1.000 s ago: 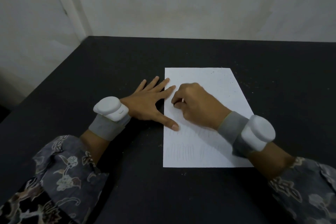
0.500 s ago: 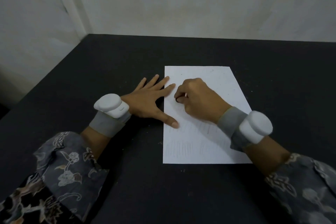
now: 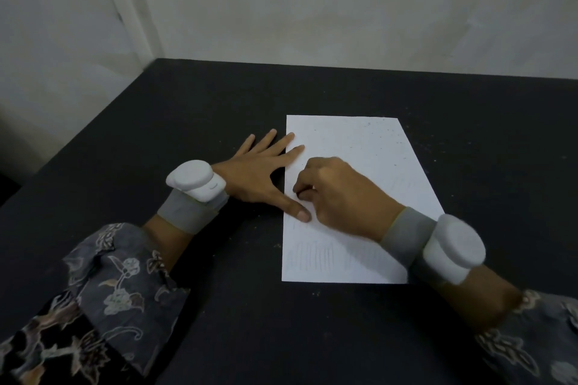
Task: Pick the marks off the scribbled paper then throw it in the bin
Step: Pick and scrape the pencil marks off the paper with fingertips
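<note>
Your paper [image 3: 359, 147] lies flat on the dark counter [image 3: 187, 109], its long side running away from you, with faint pencil strokes showing across the near half and specks of crumb scattered over the far half. Your left hand [image 3: 259, 172] is spread flat, fingers straight, with the thumb and two fingertips pressing the sheet's left edge and the palm on the counter; keep that pressure, because it is what stops the sheet sliding or buckling. Your right hand [image 3: 341, 197] is curled over the middle of the sheet, and its grip looks clenched on something small at the fingertips (likely an eraser, though the fingers hide it and I cannot tell for sure). Judging by the strokes left, you are roughly midway, with the rows nearest you untouched. Rub in short strokes away from the pinning thumb, not toward it, so the paper is pulled taut rather than bunched. Shift the left hand down the edge as you work nearer, keeping it just beside the patch being rubbed. Go lightly, since thin paper creases and tears under hard pressure. No bin is in view, so look for it before lifting the sheet.
</note>
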Demonstrator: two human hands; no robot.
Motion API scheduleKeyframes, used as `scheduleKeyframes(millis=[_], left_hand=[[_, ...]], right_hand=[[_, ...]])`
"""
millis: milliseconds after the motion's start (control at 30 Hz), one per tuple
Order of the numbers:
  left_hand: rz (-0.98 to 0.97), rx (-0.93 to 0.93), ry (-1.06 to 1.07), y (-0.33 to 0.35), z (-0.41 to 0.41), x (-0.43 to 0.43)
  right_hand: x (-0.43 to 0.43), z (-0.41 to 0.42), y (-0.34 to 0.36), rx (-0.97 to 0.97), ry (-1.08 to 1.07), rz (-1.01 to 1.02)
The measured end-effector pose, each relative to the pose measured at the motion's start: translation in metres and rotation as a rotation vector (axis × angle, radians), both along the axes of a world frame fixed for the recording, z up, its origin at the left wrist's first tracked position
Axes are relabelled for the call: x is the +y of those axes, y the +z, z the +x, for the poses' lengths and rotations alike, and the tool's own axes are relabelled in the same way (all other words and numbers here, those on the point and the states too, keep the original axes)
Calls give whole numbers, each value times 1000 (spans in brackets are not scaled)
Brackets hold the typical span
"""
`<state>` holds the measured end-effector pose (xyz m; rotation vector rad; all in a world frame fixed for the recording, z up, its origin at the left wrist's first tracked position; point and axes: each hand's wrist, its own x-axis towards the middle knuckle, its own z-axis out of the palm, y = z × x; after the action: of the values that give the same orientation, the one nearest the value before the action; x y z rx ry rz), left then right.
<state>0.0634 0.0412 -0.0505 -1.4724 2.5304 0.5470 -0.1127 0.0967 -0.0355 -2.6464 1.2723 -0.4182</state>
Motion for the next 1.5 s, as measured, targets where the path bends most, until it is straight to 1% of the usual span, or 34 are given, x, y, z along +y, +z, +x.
scheduleKeyframes(millis=[67, 133, 267, 300, 400, 433, 467, 567, 600, 700, 733, 867, 900, 967, 1000, 1033, 1133, 1167, 1267, 1300, 1367, 1433, 1467, 1500], left_hand=[[-2, 1, 4, 1, -1, 1], [-16, 0, 0, 0, -1, 0], [-16, -12, -12, 0, 0, 1], [-11, -7, -8, 1, 0, 1], [-11, 10, 5, 0, -1, -1], [-10, 4, 4, -2, 0, -1], [-8, 3, 2, -1, 0, -1], [-8, 9, -3, -1, 0, 1], [-3, 16, 3, 0, 0, 1], [-10, 16, 4, -1, 0, -1], [-10, 12, 2, -1, 1, -1], [-3, 17, 0, 0, 1, 0], [-3, 22, 2, 0, 0, 0], [1, 7, 11, 0, 0, 0], [-1, 1, 9, -1, 1, 0], [-5, 5, 6, -2, 1, -1], [-14, 14, -11, -2, 1, -1], [-17, 18, -10, -1, 0, -1], [-8, 33, 9, -1, 0, 0], [-9, 32, 7, -2, 0, -1], [-6, 26, -3, -2, 1, -1], [-8, 11, -13, -1, 1, 0], [-6, 7, -13, 0, 0, 0], [-2, 8, -6, 0, 0, -1]], right_hand=[[-18, -7, 1, -21, -129, -38], [-26, -9, 4, -46, -183, -34], [4, 9, 4, -37, 53, 39], [1, 8, 5, -34, 36, 49], [-22, -4, 7, -87, -141, 16], [-24, -3, 7, -93, -154, 22], [-21, -2, 7, -91, -131, 24], [-2, 7, 4, -55, 29, 51], [-5, 6, 4, -50, 14, 51], [-25, -3, 5, -89, -164, 7], [-25, -2, 6, -88, -175, 3], [-5, 7, 5, -49, 25, 46], [-10, 3, 6, -47, -3, 49], [-27, -7, 4, -86, -143, 13], [-31, -8, 4, -93, -180, 0], [-30, -5, 5, -95, -170, 2], [-7, 12, 6, -40, 58, 49], [-6, 13, 7, -35, 87, 52], [-28, 1, 5, -92, -114, 6], [-31, -2, 6, -94, -151, -10], [-22, 3, 4, -69, -87, -9], [-4, 10, 4, -43, 68, 31], [-4, 9, 5, -41, 92, 45], [-11, 6, 6, -49, 55, 47]])
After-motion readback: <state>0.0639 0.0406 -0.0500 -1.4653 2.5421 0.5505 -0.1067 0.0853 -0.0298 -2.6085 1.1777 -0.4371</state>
